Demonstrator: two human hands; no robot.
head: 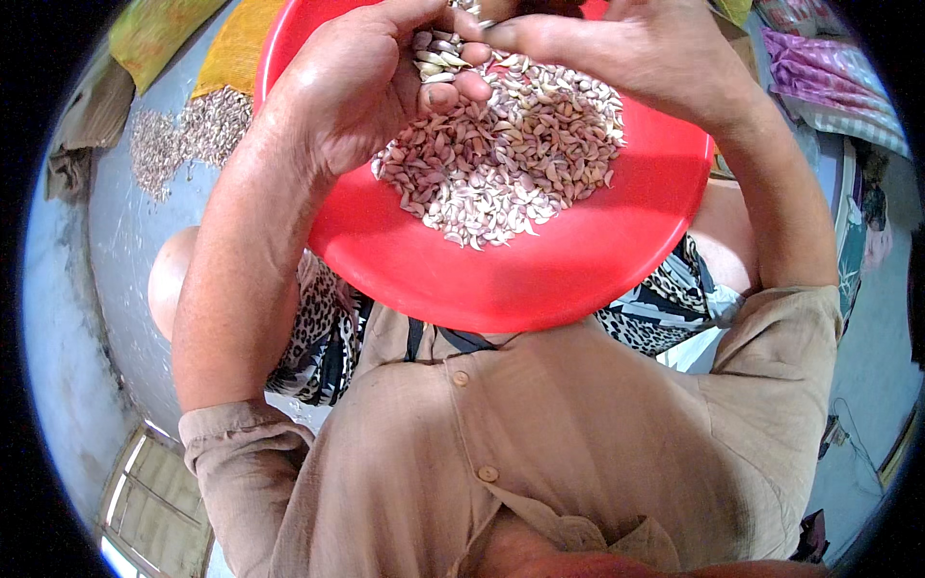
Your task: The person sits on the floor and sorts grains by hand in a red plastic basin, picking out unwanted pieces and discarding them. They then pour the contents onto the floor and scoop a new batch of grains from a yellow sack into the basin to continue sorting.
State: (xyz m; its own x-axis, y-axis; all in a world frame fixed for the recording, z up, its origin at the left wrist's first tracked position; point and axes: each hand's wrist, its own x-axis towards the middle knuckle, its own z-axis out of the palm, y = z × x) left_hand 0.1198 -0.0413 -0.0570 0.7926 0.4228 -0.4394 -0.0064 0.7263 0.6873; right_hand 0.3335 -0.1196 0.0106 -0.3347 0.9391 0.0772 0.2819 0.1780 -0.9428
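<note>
At the top, my left hand (376, 87) is palm up, its fingers curled around several pale garlic cloves (438, 58). My right hand (629, 58) reaches in from the right, its thumb at the left fingertips beside a small pale piece. Its other fingertips are shadowed and partly hidden, so its grip is unclear. Both hands are over a wide red plastic basin (477, 289) that rests at my lap. A heap of loose pinkish-white garlic cloves (506, 159) lies in the basin, partly in the shadow of my hands.
At the upper left, small pale pieces, apparently cloves (217, 126), lie on the floor by an orange mesh sack (235, 47). A yellow-green sack (159, 36) is beyond. Purple patterned cloth (824, 72) lies at the upper right, near a cardboard box (742, 54). My knees flank the basin.
</note>
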